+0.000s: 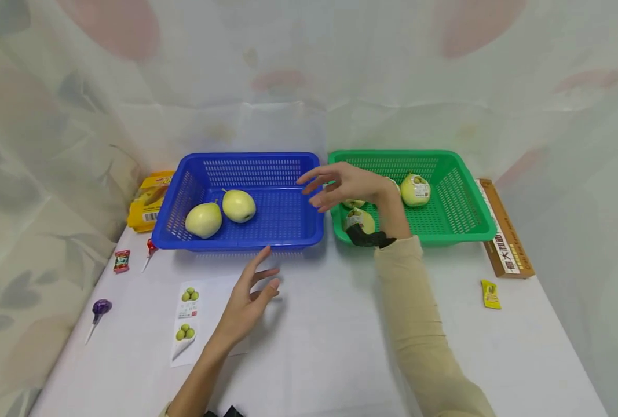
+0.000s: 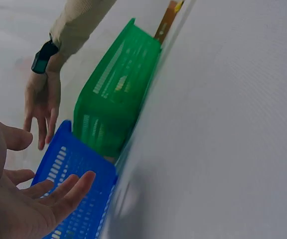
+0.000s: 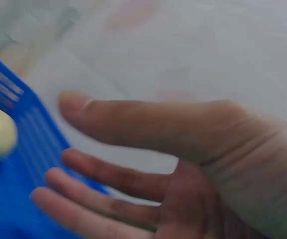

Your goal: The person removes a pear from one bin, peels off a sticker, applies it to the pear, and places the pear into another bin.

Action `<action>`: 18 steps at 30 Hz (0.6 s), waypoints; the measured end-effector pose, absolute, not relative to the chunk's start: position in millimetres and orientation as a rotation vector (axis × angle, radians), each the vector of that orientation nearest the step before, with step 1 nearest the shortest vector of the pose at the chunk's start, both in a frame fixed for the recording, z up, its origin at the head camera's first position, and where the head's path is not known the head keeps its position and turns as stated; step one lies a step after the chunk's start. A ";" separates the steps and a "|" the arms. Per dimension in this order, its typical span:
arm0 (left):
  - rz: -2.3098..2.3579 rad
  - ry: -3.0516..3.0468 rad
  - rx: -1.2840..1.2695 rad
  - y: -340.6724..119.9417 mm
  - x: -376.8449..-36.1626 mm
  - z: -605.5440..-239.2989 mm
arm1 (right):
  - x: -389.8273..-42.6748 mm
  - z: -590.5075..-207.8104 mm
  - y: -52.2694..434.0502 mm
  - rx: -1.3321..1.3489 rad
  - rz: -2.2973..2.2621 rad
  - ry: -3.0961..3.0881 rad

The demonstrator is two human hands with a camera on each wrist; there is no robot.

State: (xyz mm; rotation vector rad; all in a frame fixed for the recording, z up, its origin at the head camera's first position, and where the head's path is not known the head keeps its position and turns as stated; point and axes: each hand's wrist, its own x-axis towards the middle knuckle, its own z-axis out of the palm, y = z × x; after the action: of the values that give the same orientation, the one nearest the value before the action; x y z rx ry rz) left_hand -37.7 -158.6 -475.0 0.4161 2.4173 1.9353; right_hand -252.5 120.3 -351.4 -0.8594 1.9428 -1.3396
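Two smooth, pale yellow-green pears (image 1: 220,213) are seen lying side by side in the blue basket (image 1: 288,231) on the table (image 1: 329,347). The left hand (image 1: 246,304) is held spread and empty just before that basket. The right hand (image 1: 347,185), fingers spread and holding nothing, is held over the seam between the blue basket and the green basket (image 1: 460,231), in which wrapped pears (image 1: 415,190) are seen.

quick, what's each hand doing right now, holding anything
Left hand: open, fingers spread, holding nothing, in front of the blue plastic basket.
Right hand: open, fingers straight, empty, above the gap between the blue basket and the green plastic basket.
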 end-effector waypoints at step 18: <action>1.899 2.518 0.312 -186.8 -31.9 -477.6 | -264.6 -416.5 -68.4 -0.477 -1.422 1.918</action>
State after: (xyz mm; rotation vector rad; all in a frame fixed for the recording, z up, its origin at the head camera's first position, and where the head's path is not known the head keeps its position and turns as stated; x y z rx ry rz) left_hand -31.9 -186.8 -477.6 0.3115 2.5178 1.8988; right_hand -264.6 -68.4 -416.5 -0.4769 1.9183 -1.4217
